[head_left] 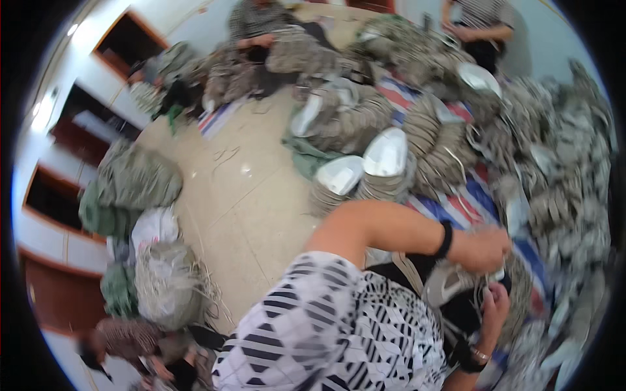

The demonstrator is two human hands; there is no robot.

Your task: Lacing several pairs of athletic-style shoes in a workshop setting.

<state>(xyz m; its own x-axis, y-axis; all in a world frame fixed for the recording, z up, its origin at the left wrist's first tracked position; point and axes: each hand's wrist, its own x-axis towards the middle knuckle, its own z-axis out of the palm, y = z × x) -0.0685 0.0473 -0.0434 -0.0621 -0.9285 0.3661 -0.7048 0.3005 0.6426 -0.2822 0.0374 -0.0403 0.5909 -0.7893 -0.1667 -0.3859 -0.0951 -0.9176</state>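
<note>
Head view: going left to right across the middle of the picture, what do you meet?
Grey-green stuffed sacks → bare tiled floor → two white-soled shoe stacks → striped tarp → big heap of camouflage shoes.

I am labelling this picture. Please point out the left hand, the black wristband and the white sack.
left hand (481,249): head view, back of the hand.
black wristband (445,240): head view, band on the wrist.
white sack (154,228): head view, its middle.
</note>
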